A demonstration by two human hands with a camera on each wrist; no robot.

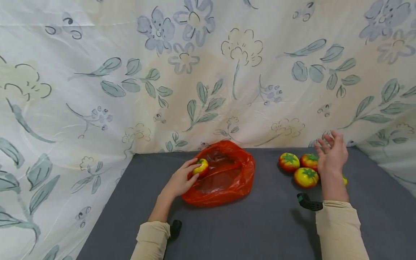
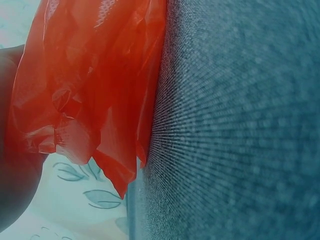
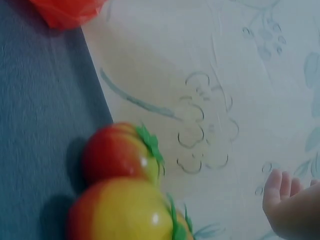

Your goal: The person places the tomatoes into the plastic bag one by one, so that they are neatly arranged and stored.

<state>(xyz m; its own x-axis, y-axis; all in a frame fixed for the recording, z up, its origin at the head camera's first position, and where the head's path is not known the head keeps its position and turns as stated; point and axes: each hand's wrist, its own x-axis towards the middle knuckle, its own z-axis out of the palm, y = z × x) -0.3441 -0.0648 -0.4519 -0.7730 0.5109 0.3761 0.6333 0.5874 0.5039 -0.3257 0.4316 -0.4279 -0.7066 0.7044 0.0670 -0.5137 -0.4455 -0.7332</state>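
My left hand (image 1: 180,181) grips a red-and-yellow tomato (image 1: 203,167) at the left rim of a red plastic bag (image 1: 244,177). The bag lies with its mouth spread wide, facing up. In the left wrist view, the crinkled side of the bag (image 2: 95,85) covers most of the hand and hides the tomato. Raised over the right side of the table is my right hand (image 1: 333,156), empty, with loosely bent fingers. Several tomatoes with green leafy tops, such as the front one (image 1: 306,177), sit beneath and left of it; the right wrist partly hides another tomato (image 1: 345,180).
A dark grey cloth (image 1: 253,227) covers the table. Behind it and along both sides hangs a pale floral curtain (image 1: 208,108), meeting the table's back edge just past the bag and tomatoes. Black wrist cameras (image 1: 308,203) stick out beside both forearms.
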